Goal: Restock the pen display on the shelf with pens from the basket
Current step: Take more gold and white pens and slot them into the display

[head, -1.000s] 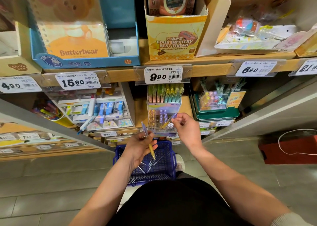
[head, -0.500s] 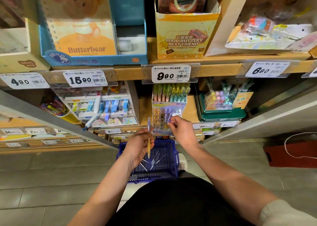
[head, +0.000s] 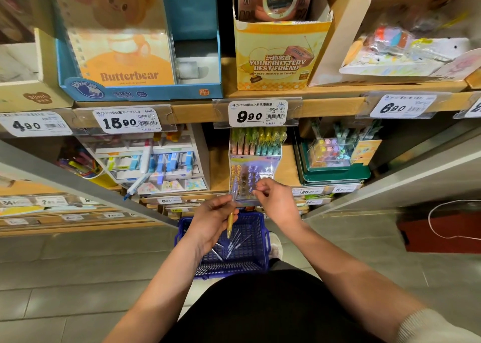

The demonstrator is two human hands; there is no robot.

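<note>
One wooden shelf (head: pixel 197 113) spans the middle of the frame. Blue basket (head: pixel 263 238) sits lower centre, with loose pens (head: pixel 234 243) inside. Clear pen display (head: pixel 253 170) stands centre, beneath the 9.90 tag (head: pixel 257 113). Left hand (head: pixel 213 220) pinches a gold pen (head: pixel 230 223) upright above the basket. Right hand (head: pixel 278 202) has its fingers curled at the display's front (whether they hold anything cannot be determined).

Person viewed from above, own body only. Left hand (head: pixel 210 220) and right hand (head: pixel 278 202) bare; forearms uncovered. Right sleeve (head: pixel 426 327): pale grey-beige knit, faintly ribbed, ending near the elbow, visible only at lower right corner. Black garment (head: pixel 260 308) over torso or lap, plain, no markings discernible. White shoe (head: pixel 275 246) shows just past it.
</note>
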